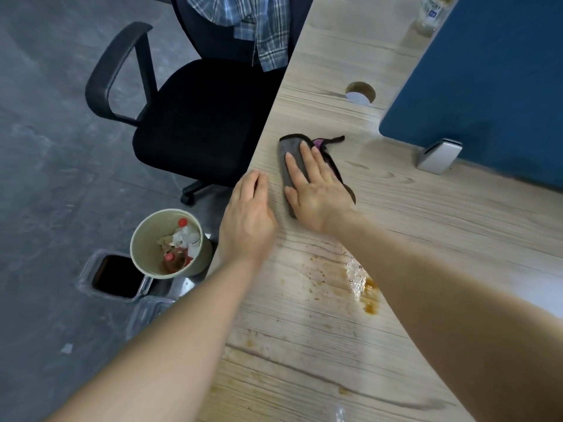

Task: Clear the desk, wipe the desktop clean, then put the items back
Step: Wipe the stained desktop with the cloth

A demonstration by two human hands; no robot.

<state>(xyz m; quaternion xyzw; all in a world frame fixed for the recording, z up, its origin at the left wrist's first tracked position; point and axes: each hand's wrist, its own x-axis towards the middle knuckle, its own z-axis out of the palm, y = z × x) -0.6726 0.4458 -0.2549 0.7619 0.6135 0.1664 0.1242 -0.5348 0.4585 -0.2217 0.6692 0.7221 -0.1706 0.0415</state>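
Note:
A grey cloth (288, 147) with a dark hem and a pink patch lies on the light wooden desk (426, 226). My right hand (316, 187) presses flat on the cloth, fingers straight and spread. My left hand (248, 214) rests at the desk's left edge, fingers bent over the edge and holding nothing. Behind both hands, toward me, a brown spill with crumbs and a wet patch (356, 278) marks the desktop.
A black office chair (198, 117) with a plaid shirt (259, 25) stands left of the desk. A beige bin (170, 242) with rubbish sits on the floor beside an open floor box (117, 277). A blue divider (487, 80), cable hole (361, 92) and bottle (431, 13) lie at the far side.

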